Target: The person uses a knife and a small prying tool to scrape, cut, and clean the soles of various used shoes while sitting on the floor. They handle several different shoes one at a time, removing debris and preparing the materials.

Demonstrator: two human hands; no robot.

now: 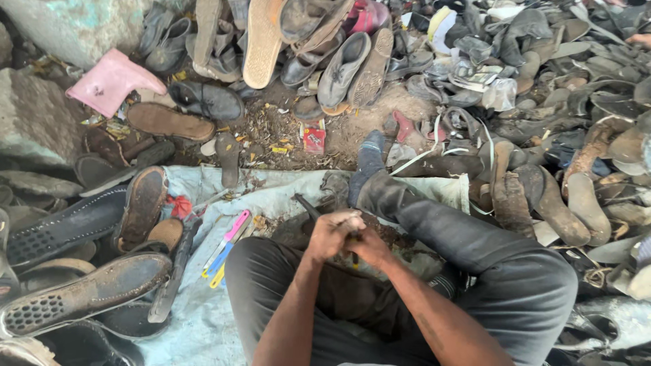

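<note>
The person's forearms are bare to beyond the elbows, with no sleeves, watch or rings in view. Just below the left hand [330, 234] and right hand [369, 245] are dusty dark grey trousers [488, 271], and beyond the hands a dark blue-grey sock [369, 159] covers one foot.

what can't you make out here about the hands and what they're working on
- Head view: the thing between the left hand and right hand is covered by the fingers; only a dark tool pokes out.
- Head view: whether each hand grips it or just presses it is hidden.
- Head view: the pink, blue and yellow strips on the cloth are too small to identify.
- Head view: the right-side shoe pile is cut off by the edge.
</note>
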